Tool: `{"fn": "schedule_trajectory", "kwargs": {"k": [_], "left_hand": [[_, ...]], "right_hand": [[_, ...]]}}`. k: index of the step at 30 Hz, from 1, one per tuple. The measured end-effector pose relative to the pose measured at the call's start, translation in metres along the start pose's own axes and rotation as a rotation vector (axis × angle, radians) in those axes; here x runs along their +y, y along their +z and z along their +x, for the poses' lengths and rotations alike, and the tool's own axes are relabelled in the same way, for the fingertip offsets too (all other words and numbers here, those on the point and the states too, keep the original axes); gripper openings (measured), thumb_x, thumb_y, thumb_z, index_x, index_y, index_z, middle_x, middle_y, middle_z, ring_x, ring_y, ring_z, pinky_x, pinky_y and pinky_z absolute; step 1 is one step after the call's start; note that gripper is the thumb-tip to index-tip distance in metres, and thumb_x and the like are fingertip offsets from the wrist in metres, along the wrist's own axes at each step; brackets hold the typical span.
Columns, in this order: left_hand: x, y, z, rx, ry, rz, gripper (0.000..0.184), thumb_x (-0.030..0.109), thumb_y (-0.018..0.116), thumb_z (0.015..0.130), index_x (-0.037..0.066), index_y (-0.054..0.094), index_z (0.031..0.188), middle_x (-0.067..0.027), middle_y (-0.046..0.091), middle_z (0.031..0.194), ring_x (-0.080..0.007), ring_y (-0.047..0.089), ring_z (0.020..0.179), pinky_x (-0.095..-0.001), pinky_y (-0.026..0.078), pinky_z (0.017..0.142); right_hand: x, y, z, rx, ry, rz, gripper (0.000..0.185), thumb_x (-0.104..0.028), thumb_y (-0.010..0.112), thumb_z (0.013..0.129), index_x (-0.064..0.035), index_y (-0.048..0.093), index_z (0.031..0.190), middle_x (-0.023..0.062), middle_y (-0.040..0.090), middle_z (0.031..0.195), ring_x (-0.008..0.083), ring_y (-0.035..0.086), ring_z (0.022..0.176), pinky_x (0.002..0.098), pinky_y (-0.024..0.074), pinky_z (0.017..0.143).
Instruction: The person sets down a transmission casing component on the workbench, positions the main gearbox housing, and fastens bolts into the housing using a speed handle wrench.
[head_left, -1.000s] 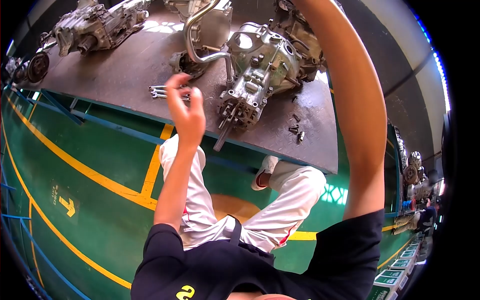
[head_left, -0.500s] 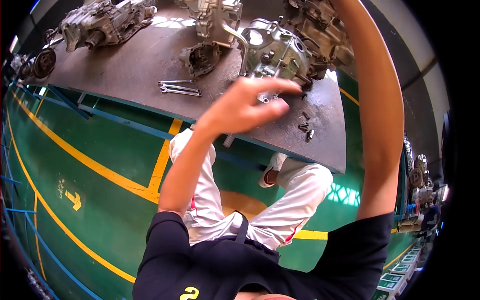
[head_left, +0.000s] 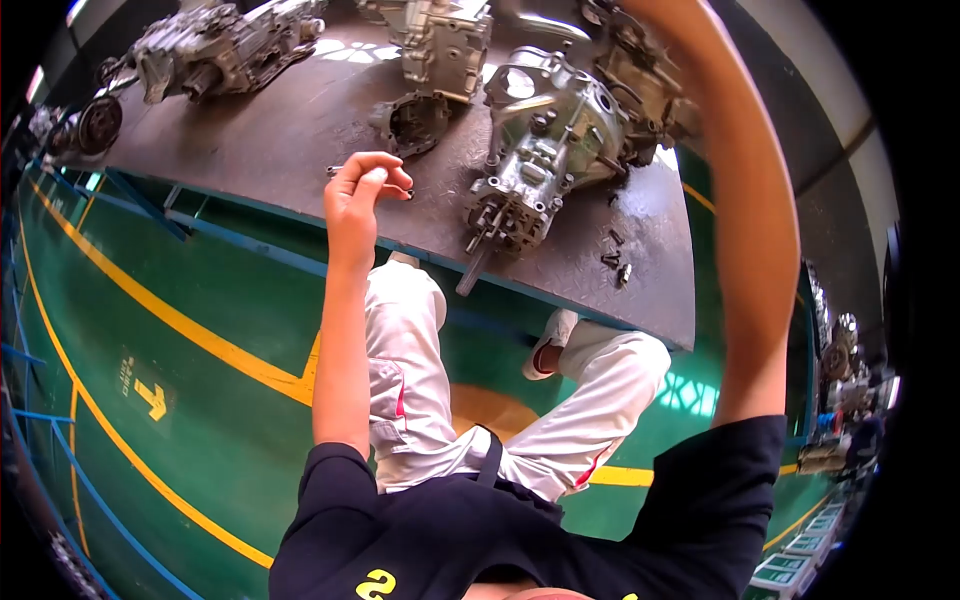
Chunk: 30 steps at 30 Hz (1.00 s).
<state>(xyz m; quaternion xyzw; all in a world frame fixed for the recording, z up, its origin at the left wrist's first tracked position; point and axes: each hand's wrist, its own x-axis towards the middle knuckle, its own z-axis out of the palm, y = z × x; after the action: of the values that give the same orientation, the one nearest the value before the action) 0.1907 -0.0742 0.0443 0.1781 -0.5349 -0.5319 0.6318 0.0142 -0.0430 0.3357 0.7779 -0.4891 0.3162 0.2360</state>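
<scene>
The left hand (head_left: pixel 358 205) curls over what look like wrenches (head_left: pixel 333 171); its grip cannot be told. The gearbox (head_left: pixel 540 150) lies on the bench (head_left: pixel 250 150), shaft toward the person, presumably for access. Bolts (head_left: pixel 624 272) sit nearby, likely grouped for safekeeping. The right hand is out of view.

floor (head_left: pixel 210 440) green, yellow stripes (head_left: pixel 235 356) at left. bench top (head_left: pixel 270 130) brown-grey, tread pattern towards right. bench frame (head_left: pixel 250 248) blue. trousers (head_left: pixel 560 430) off-white, red trim (head_left: pixel 401 395). shirt (head_left: pixel 430 530) black, yellow figure (head_left: pixel 376 585). gearbox casing (head_left: pixel 540 150) silver-grey; far housing (head_left: pixel 645 85) perhaps brownish.
</scene>
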Motion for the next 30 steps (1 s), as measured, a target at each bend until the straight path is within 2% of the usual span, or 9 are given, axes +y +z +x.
{"fn": "schedule_trajectory", "kwargs": {"k": [2,4,13,16,18,20,23,24,30], "left_hand": [[-0.013,-0.012,-0.008,0.042,-0.092,0.104,0.022,0.009,0.046,0.094,0.0,0.066,0.096,-0.0094,0.067,0.083,-0.017,0.066,0.078,-0.0296,0.055,0.072],[-0.023,-0.014,-0.012,0.01,-0.136,0.085,0.019,0.008,0.049,0.095,0.002,0.067,0.095,-0.0067,0.069,0.082,-0.0128,0.065,0.076,-0.0266,0.053,0.071],[-0.047,0.027,-0.019,-0.135,-0.255,0.155,0.014,0.008,0.054,0.095,0.001,0.066,0.096,-0.0055,0.068,0.086,-0.012,0.064,0.081,-0.0259,0.052,0.074],[-0.06,0.02,-0.031,-0.128,-0.314,0.199,0.015,0.008,0.054,0.095,0.002,0.067,0.098,-0.0051,0.069,0.088,-0.0121,0.065,0.082,-0.0264,0.052,0.074],[-0.067,0.004,-0.033,-0.115,-0.325,0.231,0.016,0.008,0.053,0.095,0.003,0.067,0.098,-0.0048,0.069,0.088,-0.012,0.065,0.082,-0.0264,0.052,0.075],[-0.073,-0.004,-0.041,-0.067,-0.294,0.295,0.015,0.008,0.053,0.094,0.004,0.068,0.097,-0.0039,0.07,0.086,-0.0114,0.065,0.082,-0.026,0.051,0.074],[-0.076,0.002,-0.042,-0.036,-0.353,0.237,0.014,0.009,0.054,0.093,0.004,0.068,0.095,-0.0032,0.069,0.085,-0.0105,0.064,0.08,-0.025,0.05,0.073],[-0.08,0.006,-0.036,-0.036,-0.359,0.215,0.014,0.009,0.055,0.093,0.004,0.068,0.095,-0.003,0.069,0.085,-0.0103,0.064,0.08,-0.0249,0.05,0.073],[-0.083,0.013,-0.026,0.056,-0.334,0.164,0.014,0.006,0.055,0.091,-0.001,0.066,0.096,-0.0064,0.069,0.083,-0.0121,0.064,0.079,-0.0257,0.051,0.074]], "right_hand": [[0.083,-0.016,-0.013,0.044,0.009,0.044,0.029,-0.023,0.061,0.081,0.0056,0.066,0.077,0.0176,0.064,0.064,0.0233,0.06,0.058,0.0403,0.0482,0.059],[0.148,-0.026,-0.016,0.032,0.422,-0.095,0.027,-0.022,0.062,0.079,0.0048,0.066,0.075,0.0157,0.061,0.061,0.0199,0.059,0.058,0.0393,0.0474,0.058],[0.109,0.059,0.059,0.069,0.408,-0.407,0.028,-0.026,0.063,0.08,0.0003,0.071,0.087,0.0254,0.068,0.085,0.0359,0.069,0.085,0.0479,0.0536,0.08],[0.037,0.027,0.04,-0.059,-0.004,-0.237,0.027,-0.025,0.062,0.082,0.0015,0.069,0.085,0.0222,0.068,0.08,0.0362,0.069,0.083,0.0451,0.0545,0.076],[0.015,-0.009,0.004,-0.074,-0.016,-0.062,0.027,-0.022,0.061,0.085,0.0025,0.063,0.076,0.019,0.063,0.068,0.0312,0.068,0.071,0.0416,0.0531,0.067],[0.049,-0.012,-0.01,0.054,0.418,0.22,0.029,-0.02,0.061,0.087,0.0023,0.056,0.069,0.0134,0.055,0.059,0.0215,0.059,0.059,0.0381,0.0475,0.059],[0.048,-0.01,-0.029,0.165,0.404,0.145,0.03,-0.019,0.063,0.086,0.003,0.055,0.067,0.0114,0.054,0.057,0.0156,0.052,0.053,0.0369,0.0448,0.055],[0.031,-0.014,-0.032,0.149,0.093,-0.023,0.03,-0.019,0.064,0.086,0.0031,0.055,0.067,0.0085,0.054,0.057,0.0147,0.053,0.053,0.0361,0.0439,0.052],[0.075,-0.017,-0.015,0.007,0.26,-0.03,0.03,-0.018,0.066,0.085,0.0033,0.056,0.067,0.0073,0.053,0.057,0.0132,0.05,0.054,0.0349,0.043,0.053]]}}
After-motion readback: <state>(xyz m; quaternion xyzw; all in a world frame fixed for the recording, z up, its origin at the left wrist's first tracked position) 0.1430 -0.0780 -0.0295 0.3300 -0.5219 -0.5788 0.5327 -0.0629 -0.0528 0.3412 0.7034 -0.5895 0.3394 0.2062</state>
